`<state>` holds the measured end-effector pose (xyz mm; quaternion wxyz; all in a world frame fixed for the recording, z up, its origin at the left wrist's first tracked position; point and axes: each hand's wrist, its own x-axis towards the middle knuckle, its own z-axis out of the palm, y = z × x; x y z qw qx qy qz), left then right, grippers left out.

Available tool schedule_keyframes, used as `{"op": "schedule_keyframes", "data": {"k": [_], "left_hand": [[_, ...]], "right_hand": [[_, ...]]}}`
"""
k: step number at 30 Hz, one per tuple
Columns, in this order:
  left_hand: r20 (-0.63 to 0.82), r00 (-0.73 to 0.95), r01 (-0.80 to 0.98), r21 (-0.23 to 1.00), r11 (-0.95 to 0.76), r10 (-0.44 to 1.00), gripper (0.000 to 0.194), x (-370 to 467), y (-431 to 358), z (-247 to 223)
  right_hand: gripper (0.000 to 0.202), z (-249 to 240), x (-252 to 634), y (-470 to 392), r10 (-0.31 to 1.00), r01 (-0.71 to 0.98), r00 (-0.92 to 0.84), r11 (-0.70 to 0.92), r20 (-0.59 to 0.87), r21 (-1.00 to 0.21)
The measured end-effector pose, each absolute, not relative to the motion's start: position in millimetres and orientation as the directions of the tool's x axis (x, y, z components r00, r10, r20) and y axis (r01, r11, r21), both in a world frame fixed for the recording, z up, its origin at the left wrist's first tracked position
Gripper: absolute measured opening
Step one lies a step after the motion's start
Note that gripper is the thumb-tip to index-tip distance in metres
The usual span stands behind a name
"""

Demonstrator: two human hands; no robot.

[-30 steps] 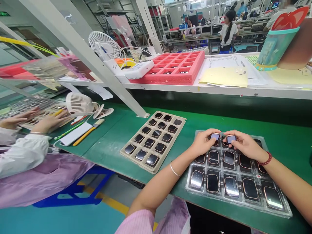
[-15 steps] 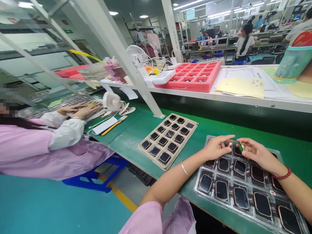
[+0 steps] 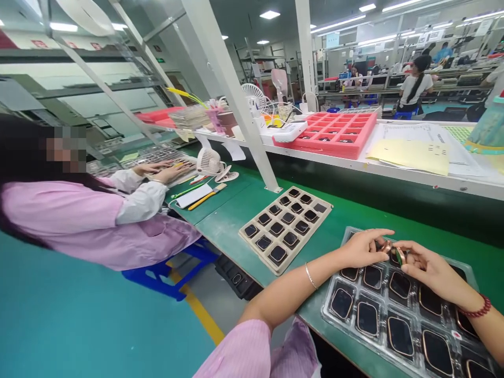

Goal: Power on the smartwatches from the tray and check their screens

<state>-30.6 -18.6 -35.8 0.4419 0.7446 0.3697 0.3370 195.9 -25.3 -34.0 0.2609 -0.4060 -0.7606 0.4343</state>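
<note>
Over a clear plastic tray (image 3: 329,315) of smartwatch bodies, both hands are close together. My left hand (image 3: 364,249) is closed, with a copper-rimmed watch part (image 3: 386,245) between thumb and fingers. My right hand (image 3: 427,268) pinches a watch case (image 3: 400,255) with a copper rim, tilted on edge so that green shows on its inner side. The two pieces are a small gap apart or just touching; I cannot tell which. Dark-screened watch bodies (image 3: 400,336) with copper rims fill the visible pockets of the tray.
A beige tray (image 3: 258,254) of watch screens lies left of my arm. A co-worker (image 3: 79,210) sits at the left. A brush (image 3: 207,197) and small fan (image 3: 208,161) lie nearby. The shelf ahead carries a red foam tray (image 3: 334,134) and papers (image 3: 409,155).
The view has swung a little left, so things appear shifted right. Both hands stay over the tray; the two pieces now show nearer each other, the left one more clearly.
</note>
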Motion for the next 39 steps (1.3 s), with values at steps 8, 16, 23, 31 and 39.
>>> {"op": "schedule_keyframes", "data": {"k": [8, 16, 23, 31, 39], "left_hand": [[0.184, 0.481, 0.248, 0.909, -0.334, 0.857, 0.065, -29, -19, -39], [0.187, 0.481, 0.229, 0.916, -0.329, 0.856, 0.063, -29, -19, -37], [0.163, 0.47, 0.222, 0.929, -0.295, 0.868, 0.063, -28, -19, -36], [0.063, 0.41, -0.02, 0.998, -0.06, 0.91, 0.045, -27, -16, -37], [0.04, 0.379, -0.063, 0.998, -0.017, 0.925, 0.038, -26, -15, -37]], "right_hand": [[0.045, -26, 192, -27, 0.814, 0.386, -0.58, 0.288, 0.012, -0.876], [0.038, -20, 190, -29, 0.824, 0.371, -0.566, 0.29, 0.033, -0.882], [0.037, -19, 189, -31, 0.835, 0.363, -0.547, 0.303, 0.062, -0.881], [0.045, -27, 195, -21, 0.886, 0.208, -0.462, 0.072, -0.033, -0.975], [0.031, -22, 192, -24, 0.881, 0.261, -0.473, 0.125, -0.014, -0.957]]}}
